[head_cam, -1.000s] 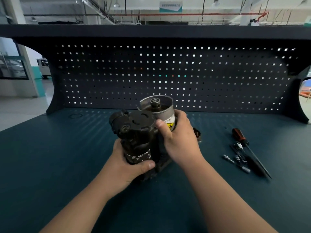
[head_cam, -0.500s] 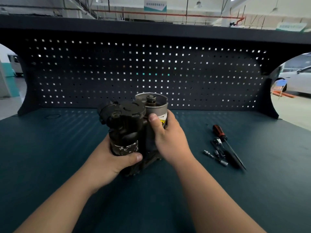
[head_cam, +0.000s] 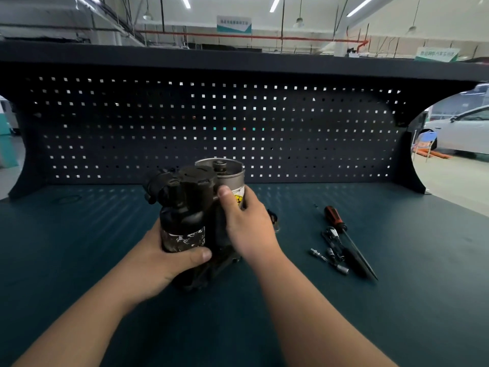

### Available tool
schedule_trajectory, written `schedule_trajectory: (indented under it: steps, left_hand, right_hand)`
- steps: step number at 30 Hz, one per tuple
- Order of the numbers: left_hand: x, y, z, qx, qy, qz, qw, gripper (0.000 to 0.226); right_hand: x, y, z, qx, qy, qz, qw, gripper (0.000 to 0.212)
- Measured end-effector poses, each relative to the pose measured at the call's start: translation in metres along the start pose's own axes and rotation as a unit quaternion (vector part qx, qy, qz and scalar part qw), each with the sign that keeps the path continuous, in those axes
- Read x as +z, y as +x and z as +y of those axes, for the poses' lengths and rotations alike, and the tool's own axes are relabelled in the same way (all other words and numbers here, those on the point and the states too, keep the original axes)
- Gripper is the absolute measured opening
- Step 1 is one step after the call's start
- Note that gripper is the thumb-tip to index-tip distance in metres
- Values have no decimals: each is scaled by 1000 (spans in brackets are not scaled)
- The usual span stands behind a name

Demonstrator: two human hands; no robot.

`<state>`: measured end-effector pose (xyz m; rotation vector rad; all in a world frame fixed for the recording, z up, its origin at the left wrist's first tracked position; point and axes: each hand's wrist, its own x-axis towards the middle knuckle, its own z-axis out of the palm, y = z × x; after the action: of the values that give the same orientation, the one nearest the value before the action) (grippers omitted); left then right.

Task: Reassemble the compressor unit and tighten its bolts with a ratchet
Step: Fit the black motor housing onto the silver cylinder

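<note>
At the centre of the dark teal counter, both hands I am watching are on the compressor unit. It stands upright on its black base, long axis vertical. A black cylinder with a worn label band is on the left. A silver canister touches it on the right, slightly farther from me. The canister's top faces up and shows a round hub in its recess. Its yellow label faces me, partly covered.

The left hand has a closed grip low on the black cylinder, thumb lying across the front under the label band. The right hand has a closed grip on the silver canister, with the thumb upright at the seam between the two cylinders and the fingers curled round the far side.

Right of the unit and apart from it lie the tools. A screwdriver with a red-and-black handle points its tip toward me. Just beside it is a dark long tool whose kind I cannot tell, and small sockets. A small dark part sits half hidden behind the right hand. A perforated back panel closes the counter's far edge, and a white car is parked past its right end.
</note>
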<state>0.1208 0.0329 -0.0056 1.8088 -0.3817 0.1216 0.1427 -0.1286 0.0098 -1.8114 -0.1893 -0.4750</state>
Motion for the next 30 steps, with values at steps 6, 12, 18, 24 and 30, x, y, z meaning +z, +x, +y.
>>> schedule_trajectory:
  steps: [6, 12, 18, 24, 30]
  left_hand:
    - [-21, -6, -2, -52, 51, 44, 996, 80]
    - [-42, -4, -7, -55, 50, 87, 993, 66]
    - [-49, 5, -14, -51, 42, 112, 992, 63]
    - [-55, 12, -20, -36, 43, 89, 994, 64]
    - [-62, 18, -31, -8, 48, 60, 997, 62]
  right_hand:
    - [26, -2, 17, 11, 74, -101, 992, 46]
    - [14, 20, 61, -41, -234, -72, 969, 50]
    - [-21, 53, 110, 32, -448, 15, 893, 44]
    - [13, 97, 106, -44, -588, -48, 806, 37]
    - [62, 125, 98, -25, -530, -186, 827, 48]
